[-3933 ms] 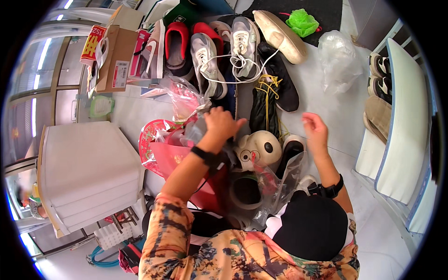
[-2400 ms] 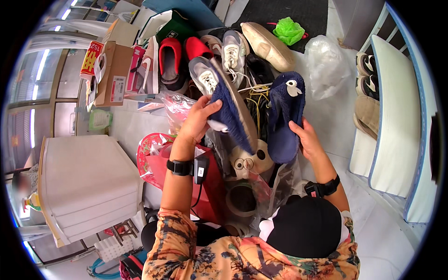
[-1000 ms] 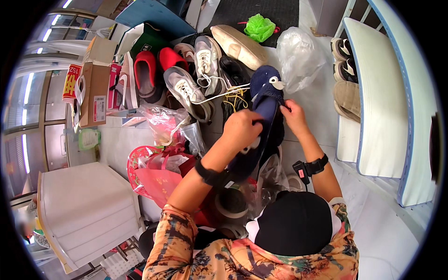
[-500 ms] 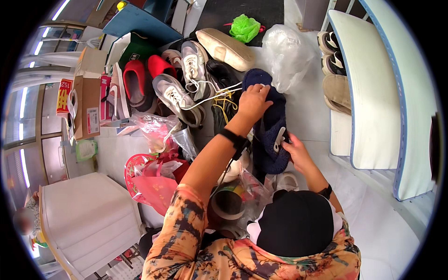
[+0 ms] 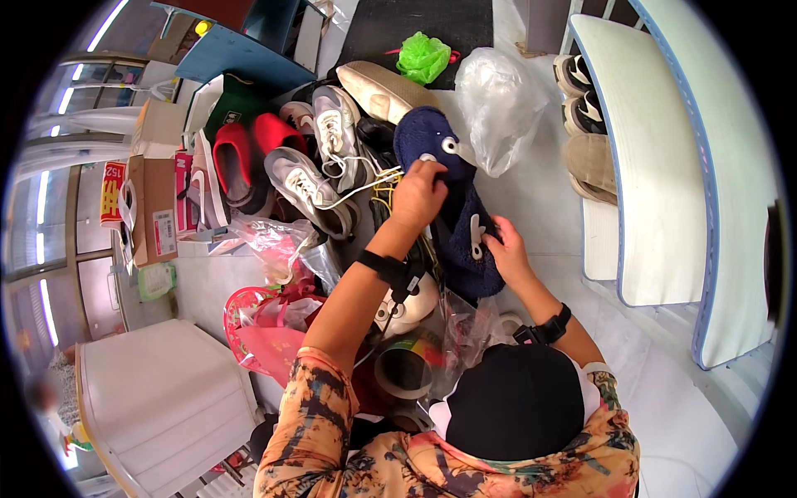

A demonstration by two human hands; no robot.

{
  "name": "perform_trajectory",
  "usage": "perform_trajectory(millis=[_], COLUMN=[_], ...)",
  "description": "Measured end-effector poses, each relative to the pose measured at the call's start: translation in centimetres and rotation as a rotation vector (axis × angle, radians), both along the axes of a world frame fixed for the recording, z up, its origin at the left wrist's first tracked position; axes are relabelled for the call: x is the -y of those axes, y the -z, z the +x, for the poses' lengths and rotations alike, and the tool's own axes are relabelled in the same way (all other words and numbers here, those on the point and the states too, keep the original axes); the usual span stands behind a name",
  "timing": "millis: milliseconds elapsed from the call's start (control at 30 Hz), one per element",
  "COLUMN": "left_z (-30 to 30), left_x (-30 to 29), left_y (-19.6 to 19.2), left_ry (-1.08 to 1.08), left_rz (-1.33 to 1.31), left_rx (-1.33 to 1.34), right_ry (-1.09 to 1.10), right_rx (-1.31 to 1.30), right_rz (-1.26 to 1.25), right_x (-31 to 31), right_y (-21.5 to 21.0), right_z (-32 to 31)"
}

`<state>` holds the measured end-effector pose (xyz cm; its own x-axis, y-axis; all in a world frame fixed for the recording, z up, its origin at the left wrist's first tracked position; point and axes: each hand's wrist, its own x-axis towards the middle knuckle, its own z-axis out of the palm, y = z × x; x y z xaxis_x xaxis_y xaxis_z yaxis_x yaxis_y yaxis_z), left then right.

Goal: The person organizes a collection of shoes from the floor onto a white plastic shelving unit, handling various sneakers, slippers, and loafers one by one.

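- Lower edge: the person's patterned sleeve point(image 5: 315, 415) and a black cap point(image 5: 515, 407); a black strap rings each wrist.
- Just beyond the cap: a round hollow item point(image 5: 404, 371), dark within and pale-rimmed, beside crumpled clear wrap point(image 5: 463, 332); a red bag point(image 5: 274, 344) stands to the left.
- Past these: a cream item point(image 5: 417, 303) with cartoon eyes, partly hidden by the left forearm.
- Centre: the navy slippers point(image 5: 465, 270), fleecy with white appliqués, held above the pile on the floor, one slanting beyond the other.
- Right hand point(image 5: 509, 253): grip closed on the side of the nearer slipper, thumb beside its white appliqué.
- Left hand point(image 5: 419, 197): grip drawn in on the farther slipper, fingertips at an appliqué; the underside of this hold is hidden.
- Left of the left hand: grey-white sneakers point(image 5: 303, 187) trailing white laces, with red-lined shoes point(image 5: 235, 162) behind.
- Beyond the slippers: a beige shoe point(image 5: 378, 87) and, to its right, a clear plastic bag point(image 5: 502, 108).
- Farthest: a bright green bag point(image 5: 423, 58) on a dark mat point(image 5: 390, 25).
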<state>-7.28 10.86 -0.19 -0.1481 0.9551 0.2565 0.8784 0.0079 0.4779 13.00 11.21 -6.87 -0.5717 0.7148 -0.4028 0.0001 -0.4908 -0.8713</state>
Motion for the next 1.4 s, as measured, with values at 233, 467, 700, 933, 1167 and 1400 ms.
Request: perform_trajectory(millis=[233, 467, 700, 933, 1167, 1400], left_z=[-6.0, -7.9, -3.9, -3.2, -0.8, -0.5], left_x=[1.0, 2.9, 3.8, 5.7, 6.9, 8.7], left_y=[3.1, 3.9, -1.0, -3.5, -4.1, -3.2], left_ry=[-0.596, -0.509, -0.057, -0.250, -0.257, -0.240], left_rz=[0.094, -0.021, 0.063, 0.054, -0.085, 0.024], left_rx=[0.150, 1.629, 2.005, 1.773, 1.912, 1.888], right_ry=[-0.025, -0.082, -0.197, -0.203, -0.040, -0.124], right_rx=[-0.124, -0.228, -0.404, -0.168, -0.247, -0.073], right_rz=[0.170, -0.087, -0.365, 0.006, -0.189, -0.156], right_x=[-0.5, -2.7, -2.4, -1.5, -0.5, -0.3], right_y=[-0.1, -1.8, -4.2, -6.2, -7.9, -8.4], right_z=[-0.9, -0.3, -0.6, -1.3, -2.8, -4.3])
